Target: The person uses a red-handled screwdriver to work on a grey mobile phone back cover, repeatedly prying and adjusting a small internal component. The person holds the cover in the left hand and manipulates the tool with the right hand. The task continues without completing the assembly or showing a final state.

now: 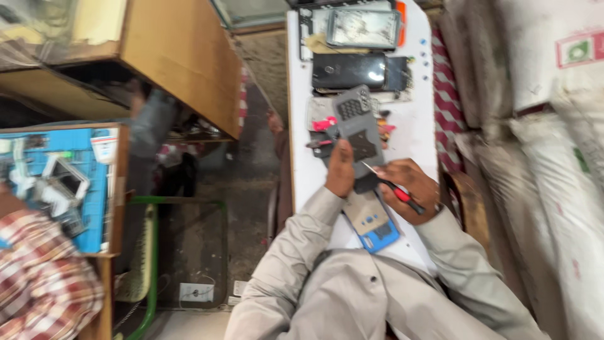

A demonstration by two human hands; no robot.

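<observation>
Phone back in my left hand, screwdriver in my right.

At far left a blue tray (94,208) holds small white parts, blurred. My left hand (340,169) has its fingers clenched on the grey phone back (358,129), long axis running away from me up the white surface (415,119), top end slightly left. My right hand (409,187) fingers pinch a red-handled screwdriver (391,186), tip aimed up-left at the phone's lower edge. A dark phone (349,69) lies beyond.

Small phone-repair workshop. Narrow white workbench (418,119) was strewn with opened phones (355,69), loose screen panel (363,28), small parts. Red-handled screwdriver (395,187) in use. Blue mat (53,186) with phone pieces lay on neighbouring wooden table.
</observation>
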